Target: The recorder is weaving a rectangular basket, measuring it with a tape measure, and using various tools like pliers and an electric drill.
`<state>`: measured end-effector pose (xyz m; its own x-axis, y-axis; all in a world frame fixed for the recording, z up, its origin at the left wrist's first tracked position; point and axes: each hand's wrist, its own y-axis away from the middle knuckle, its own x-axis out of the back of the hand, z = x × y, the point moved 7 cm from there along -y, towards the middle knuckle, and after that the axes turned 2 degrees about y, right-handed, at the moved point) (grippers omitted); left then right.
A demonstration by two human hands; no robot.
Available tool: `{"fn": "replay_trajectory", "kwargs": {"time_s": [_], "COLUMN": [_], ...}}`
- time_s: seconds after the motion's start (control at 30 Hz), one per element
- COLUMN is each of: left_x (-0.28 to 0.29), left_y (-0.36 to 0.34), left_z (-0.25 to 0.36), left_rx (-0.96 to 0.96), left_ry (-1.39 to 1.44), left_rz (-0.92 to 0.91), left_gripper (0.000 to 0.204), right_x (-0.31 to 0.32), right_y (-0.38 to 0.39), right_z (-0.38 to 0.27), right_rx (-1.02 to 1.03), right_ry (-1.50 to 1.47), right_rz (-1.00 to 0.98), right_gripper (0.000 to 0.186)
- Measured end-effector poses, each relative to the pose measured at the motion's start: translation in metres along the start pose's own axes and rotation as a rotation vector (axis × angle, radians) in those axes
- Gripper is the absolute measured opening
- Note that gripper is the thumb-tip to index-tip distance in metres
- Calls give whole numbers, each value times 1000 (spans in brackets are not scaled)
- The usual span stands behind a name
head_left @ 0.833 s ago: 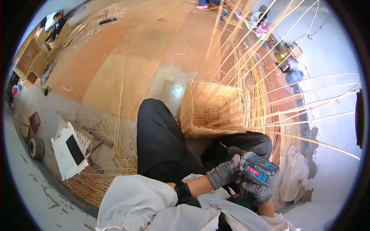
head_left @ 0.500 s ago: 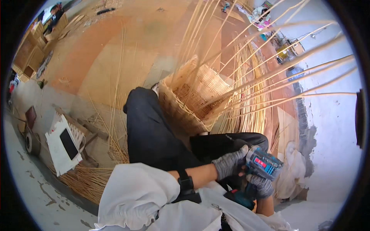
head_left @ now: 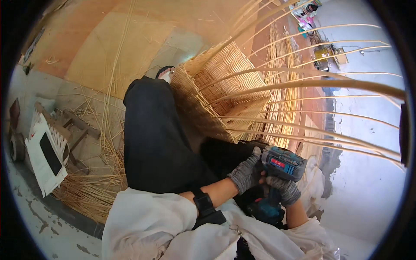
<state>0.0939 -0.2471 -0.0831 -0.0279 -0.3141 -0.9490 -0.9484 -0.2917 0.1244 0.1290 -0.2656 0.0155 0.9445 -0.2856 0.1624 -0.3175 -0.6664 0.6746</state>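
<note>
Blue drill [head_left: 284, 164], red label [head_left: 277, 163] and all, left hand [head_left: 245, 174] snug round its nose, right hand [head_left: 284, 190] round the handle

White jacket [head_left: 149, 216], mottled grey gloves [head_left: 245, 175], black trousers [head_left: 151, 130], black wristband [head_left: 203, 202]

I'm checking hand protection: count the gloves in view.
2: one grey glove on the left hand, near the front of the blue power drill; another on the right hand, beneath the drill body in the picture. Others could be hidden.
</note>
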Motion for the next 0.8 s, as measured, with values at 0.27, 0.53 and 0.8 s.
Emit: {"fn": "replay_trajectory", "kwargs": {"time_s": [0.27,0.53,0.8], "left_x": [11,7,-6], "left_y": [3,3,8], "left_z": [6,6,14], "left_rx": [5,20,-52], "left_ry": [-25,104,133], "left_rz": [68,137,133], "left_gripper": [58,53,52], "right_x": [2,-10,-9], "right_y": [-18,-9,-16], "right_z": [9,1,-14], "right_rx": [105,-53,-188], "right_ry": [57,4,169], "right_rz": [-85,-40,-74], "right_gripper": [41,37,37]}}
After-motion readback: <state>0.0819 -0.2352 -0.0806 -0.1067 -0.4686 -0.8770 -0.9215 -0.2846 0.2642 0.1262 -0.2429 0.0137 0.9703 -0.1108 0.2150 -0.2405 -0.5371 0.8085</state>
